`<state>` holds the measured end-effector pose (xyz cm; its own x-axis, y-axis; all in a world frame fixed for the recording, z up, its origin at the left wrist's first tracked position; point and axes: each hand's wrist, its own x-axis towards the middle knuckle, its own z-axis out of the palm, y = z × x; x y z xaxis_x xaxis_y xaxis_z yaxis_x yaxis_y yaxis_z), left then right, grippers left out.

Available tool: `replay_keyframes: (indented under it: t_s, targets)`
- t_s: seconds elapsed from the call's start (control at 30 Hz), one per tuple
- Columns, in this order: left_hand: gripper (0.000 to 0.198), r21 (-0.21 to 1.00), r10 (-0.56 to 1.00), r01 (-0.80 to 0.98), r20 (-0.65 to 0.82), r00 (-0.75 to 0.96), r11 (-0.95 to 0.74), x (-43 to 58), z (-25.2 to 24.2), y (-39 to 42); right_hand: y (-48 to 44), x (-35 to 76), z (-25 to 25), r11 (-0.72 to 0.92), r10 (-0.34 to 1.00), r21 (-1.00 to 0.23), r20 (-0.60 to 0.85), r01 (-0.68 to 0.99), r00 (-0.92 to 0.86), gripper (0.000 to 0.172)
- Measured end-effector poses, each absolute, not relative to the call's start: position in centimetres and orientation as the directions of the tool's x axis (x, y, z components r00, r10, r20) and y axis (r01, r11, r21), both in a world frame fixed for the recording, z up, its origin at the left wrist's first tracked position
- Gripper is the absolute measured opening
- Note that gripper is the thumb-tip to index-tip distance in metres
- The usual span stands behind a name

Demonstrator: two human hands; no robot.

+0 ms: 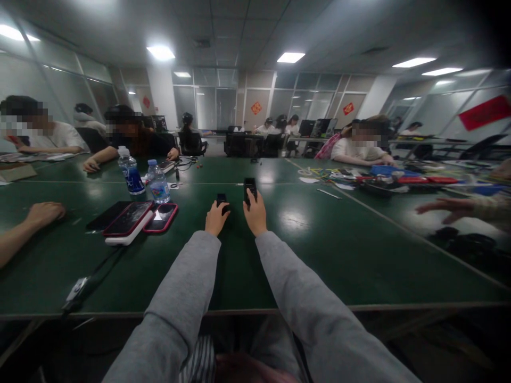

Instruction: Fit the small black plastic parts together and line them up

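Note:
Both my arms, in grey sleeves, reach forward over the green table (pixel 319 266). My left hand (pixel 216 217) rests low over the table, its fingers closed around the near part of a small black box-shaped object (pixel 221 197). Slightly farther away and to the right, a taller black rectangular object (pixel 249 182) is gripped by my right hand (pixel 255 213), with a finger lying on its top face. A narrow gap separates the two objects. What exactly they are is too small and dark to make out, and my fingers cover part of each.
Left of my hands are phones (pixel 163 218), a white power bank (pixel 120 240) with a cable, and two bottles (pixel 158 183). Another person's hand (pixel 46 215) lies at the left. At the right are a co-worker's hand (pixel 447 208), a pen (pixel 329 194) and piled cables (pixel 319 173).

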<state>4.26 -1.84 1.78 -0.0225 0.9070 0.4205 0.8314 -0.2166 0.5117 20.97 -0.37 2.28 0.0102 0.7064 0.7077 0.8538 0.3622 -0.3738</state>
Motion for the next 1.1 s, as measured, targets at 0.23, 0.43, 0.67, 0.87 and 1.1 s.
replay_keyframes:
  t_s: [0.23,0.43,0.67,0.87,1.1]
  targets:
    - [0.033,0.510,0.809,0.806,0.584,-0.069,-0.299,4.7,3.6,-2.9,-0.7,19.7,0.9,0.328,0.857,-0.323,0.498,0.888,-0.136,0.052]
    - [0.034,0.561,0.763,0.809,0.597,-0.249,-0.175,2.2,4.0,-2.7,-0.7,20.2,0.8,0.255,0.912,-0.344,0.397,0.904,-0.106,0.052]
    - [0.029,0.580,0.875,0.814,0.404,-0.265,-0.022,-0.1,1.7,-1.4,-0.2,20.2,0.4,0.280,0.910,-0.329,0.391,0.902,-0.140,0.054]
    - [0.032,0.591,0.912,0.805,0.356,-0.203,-0.052,0.3,1.9,-1.5,0.1,20.2,0.0,0.318,0.893,-0.359,0.425,0.877,-0.149,0.057]
    - [0.040,0.631,0.861,0.771,0.435,-0.263,-0.083,0.4,1.9,-0.9,0.1,21.5,1.8,0.295,0.753,-0.300,0.658,0.907,-0.027,0.046]
